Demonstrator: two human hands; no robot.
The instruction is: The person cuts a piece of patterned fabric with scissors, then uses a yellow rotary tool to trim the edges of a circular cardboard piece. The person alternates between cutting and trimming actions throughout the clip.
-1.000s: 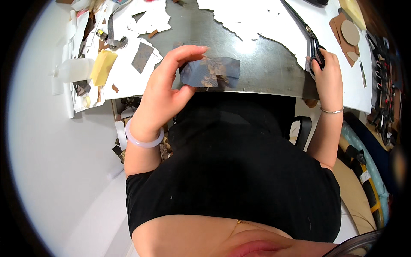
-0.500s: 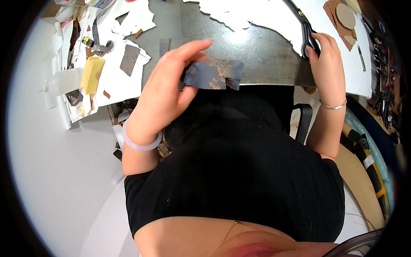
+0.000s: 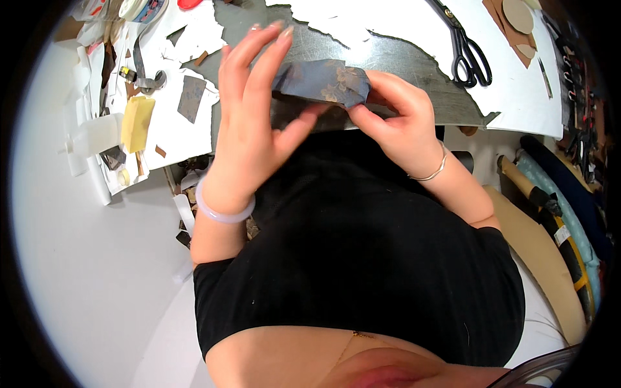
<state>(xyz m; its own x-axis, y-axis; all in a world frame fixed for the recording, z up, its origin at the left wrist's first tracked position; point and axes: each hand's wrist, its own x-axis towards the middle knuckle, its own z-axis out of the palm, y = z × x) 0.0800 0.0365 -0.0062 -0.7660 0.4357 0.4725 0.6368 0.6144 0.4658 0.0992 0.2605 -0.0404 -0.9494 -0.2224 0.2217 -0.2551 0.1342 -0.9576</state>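
My right hand (image 3: 401, 113) pinches the right end of a blue-grey patterned fabric piece (image 3: 314, 81) between thumb and fingers. Tan floral motifs run across this piece, which looks folded or wrapped into a short band above the table's front edge. At its left end, my left hand (image 3: 249, 119) has its fingers stretched out and apart, the thumb reaching below the piece. Whether the left palm touches the fabric I cannot tell. Black-handled scissors (image 3: 469, 58) lie on the table to the right, away from both hands.
On the left are a yellow block (image 3: 137, 123), a translucent bottle (image 3: 97, 134), a tape measure (image 3: 129, 74) and a flat patterned fabric piece (image 3: 191, 99) on white paper. Brown and beige cut pieces (image 3: 511, 29) lie far right. Fabric rolls (image 3: 550, 187) stand beside the table.
My right hand has let go of the scissors and moved left to grip the fabric piece's right end. My left hand's fingers have spread and lifted; the fabric piece has risen slightly.
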